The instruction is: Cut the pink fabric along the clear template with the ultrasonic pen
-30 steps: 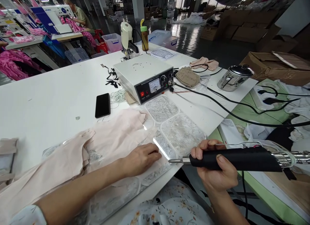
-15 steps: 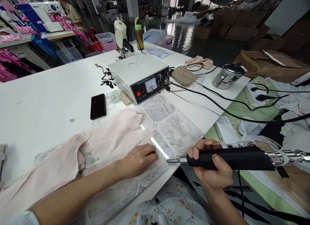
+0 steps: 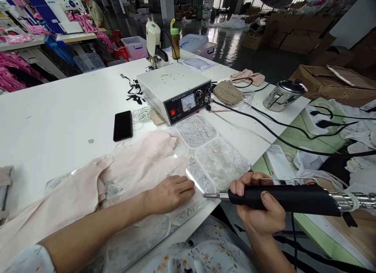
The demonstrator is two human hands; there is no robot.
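My right hand is wrapped round the black-sleeved handle of a handheld ultrasonic welder. Its metal tip points left, just short of my left hand and close to the table edge. With fingers bent and together, my left hand rests on thin pale pink fabric and seems to pinch its edge; the fingertips are partly hidden. Beneath the fabric lies a clear mat with rounded panels. More pink fabric is heaped beside my left forearm.
A control box with a dial stands ahead, its cable running right. Around it are a phone, a coil of thin cord, brown card patterns, a steel mug and a bottle. A co-worker sits far left.
The view has shifted slightly, so the table things appear a little further right. Both hands keep nearly the same places, with the welder's tip still beside the left hand.
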